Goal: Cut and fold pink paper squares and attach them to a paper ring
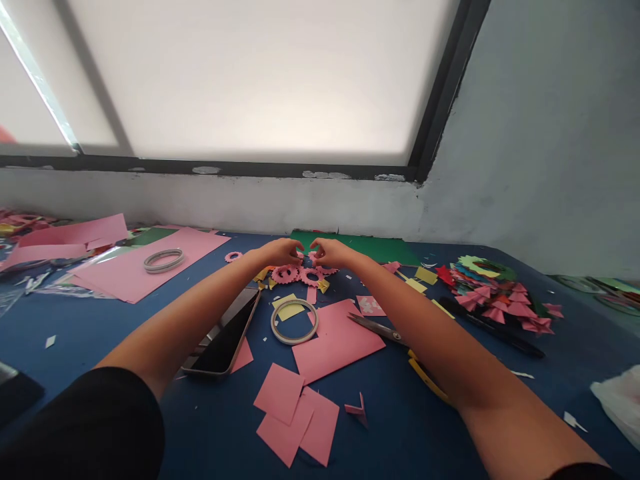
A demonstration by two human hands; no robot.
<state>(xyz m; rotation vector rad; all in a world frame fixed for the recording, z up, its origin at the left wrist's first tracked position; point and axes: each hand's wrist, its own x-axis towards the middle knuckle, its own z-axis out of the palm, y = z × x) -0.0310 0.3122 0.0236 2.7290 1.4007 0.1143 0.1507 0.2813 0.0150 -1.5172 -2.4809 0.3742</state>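
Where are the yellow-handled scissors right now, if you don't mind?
In the head view, the scissors lie right of centre, partly under the right forearm, blades over the large pink sheet.

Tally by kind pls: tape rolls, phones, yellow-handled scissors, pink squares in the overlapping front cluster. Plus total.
Tape rolls: 2
Phone: 1
Yellow-handled scissors: 1
Pink squares, front cluster: 3
Total: 7
Dark object at the left edge is cut off; can't tell what it is, not counted.
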